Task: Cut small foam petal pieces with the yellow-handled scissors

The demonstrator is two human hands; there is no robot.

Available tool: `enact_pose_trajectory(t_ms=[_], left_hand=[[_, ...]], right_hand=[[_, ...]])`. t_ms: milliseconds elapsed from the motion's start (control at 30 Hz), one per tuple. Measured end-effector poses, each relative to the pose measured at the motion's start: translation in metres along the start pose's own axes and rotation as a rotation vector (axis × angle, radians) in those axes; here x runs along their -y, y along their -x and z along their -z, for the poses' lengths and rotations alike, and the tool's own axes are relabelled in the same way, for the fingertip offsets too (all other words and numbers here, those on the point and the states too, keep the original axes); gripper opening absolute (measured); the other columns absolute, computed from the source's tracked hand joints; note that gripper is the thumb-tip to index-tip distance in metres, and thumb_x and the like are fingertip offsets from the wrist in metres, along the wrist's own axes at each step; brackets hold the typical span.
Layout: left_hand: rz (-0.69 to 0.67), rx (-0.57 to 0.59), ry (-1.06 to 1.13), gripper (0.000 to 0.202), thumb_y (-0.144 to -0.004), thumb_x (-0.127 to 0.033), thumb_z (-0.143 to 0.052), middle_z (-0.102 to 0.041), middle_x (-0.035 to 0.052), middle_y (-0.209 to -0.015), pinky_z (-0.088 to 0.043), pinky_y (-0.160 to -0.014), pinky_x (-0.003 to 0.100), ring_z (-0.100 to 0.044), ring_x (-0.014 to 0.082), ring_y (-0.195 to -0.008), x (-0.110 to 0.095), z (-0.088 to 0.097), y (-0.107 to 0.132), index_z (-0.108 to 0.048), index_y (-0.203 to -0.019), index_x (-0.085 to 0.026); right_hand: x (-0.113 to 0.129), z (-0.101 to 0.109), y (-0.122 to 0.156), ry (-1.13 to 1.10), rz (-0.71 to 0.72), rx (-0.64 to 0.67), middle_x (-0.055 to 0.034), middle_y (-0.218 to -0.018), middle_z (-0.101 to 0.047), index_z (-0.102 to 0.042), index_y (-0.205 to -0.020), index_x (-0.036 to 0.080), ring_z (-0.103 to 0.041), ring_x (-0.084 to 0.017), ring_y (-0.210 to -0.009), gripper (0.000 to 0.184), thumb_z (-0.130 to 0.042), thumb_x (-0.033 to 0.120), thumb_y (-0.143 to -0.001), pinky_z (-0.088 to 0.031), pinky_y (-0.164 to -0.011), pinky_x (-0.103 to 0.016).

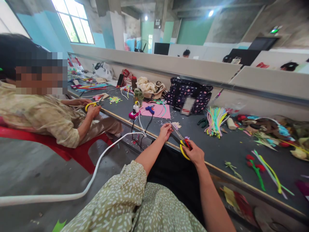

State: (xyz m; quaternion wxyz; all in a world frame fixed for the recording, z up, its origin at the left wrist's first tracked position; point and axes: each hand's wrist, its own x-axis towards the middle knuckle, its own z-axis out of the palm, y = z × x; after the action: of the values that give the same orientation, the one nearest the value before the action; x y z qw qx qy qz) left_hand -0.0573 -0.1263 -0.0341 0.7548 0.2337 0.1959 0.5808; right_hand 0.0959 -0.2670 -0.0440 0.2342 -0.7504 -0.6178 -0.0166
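Observation:
My right hand is wrapped round the yellow and red handles of a pair of scissors at the near table edge. Their blades point up and left, toward my left hand. The fingers of my left hand are pinched together close to the blade tips; whatever is between them is too small to make out. Just beyond the blades, a small pile of pale scraps lies on the dark table. A black cloth covers my lap.
On the left a co-worker sits on a red chair, holding yellow-handled scissors. A blue glue gun lies on pink sheet near a power strip. A dotted bag, bundled colourful pipe cleaners and red flowers sit on the table.

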Motion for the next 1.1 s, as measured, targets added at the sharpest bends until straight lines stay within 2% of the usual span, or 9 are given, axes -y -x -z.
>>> enact_pose_trajectory(t_ms=[567, 1100], left_hand=[[0.006, -0.012, -0.071, 0.023, -0.059, -0.019, -0.075, -0.050, -0.0055, -0.050, -0.043, -0.056, 0.024, -0.046, 0.0058, -0.045, 0.0021, 0.0003, -0.0019, -0.056, -0.072, -0.015], [0.011, -0.007, -0.078, 0.024, -0.060, -0.021, -0.074, -0.048, -0.0062, -0.048, -0.042, -0.057, 0.023, -0.044, 0.0052, -0.045, 0.0027, 0.0016, -0.0032, -0.055, -0.071, -0.015]], right_hand=[[-0.0012, -0.0021, -0.0004, 0.014, -0.006, -0.021, -0.0032, -0.095, -0.069, -0.058, -0.119, 0.029, -0.064, -0.023, -0.079, 0.058, -0.045, 0.066, -0.076, -0.047, -0.066, -0.032], [-0.0061, -0.0061, -0.0020, -0.073, 0.024, -0.015, -0.0015, -0.109, -0.066, -0.058, -0.118, 0.030, -0.062, -0.023, -0.093, 0.055, -0.048, 0.064, -0.076, -0.047, -0.076, -0.033]])
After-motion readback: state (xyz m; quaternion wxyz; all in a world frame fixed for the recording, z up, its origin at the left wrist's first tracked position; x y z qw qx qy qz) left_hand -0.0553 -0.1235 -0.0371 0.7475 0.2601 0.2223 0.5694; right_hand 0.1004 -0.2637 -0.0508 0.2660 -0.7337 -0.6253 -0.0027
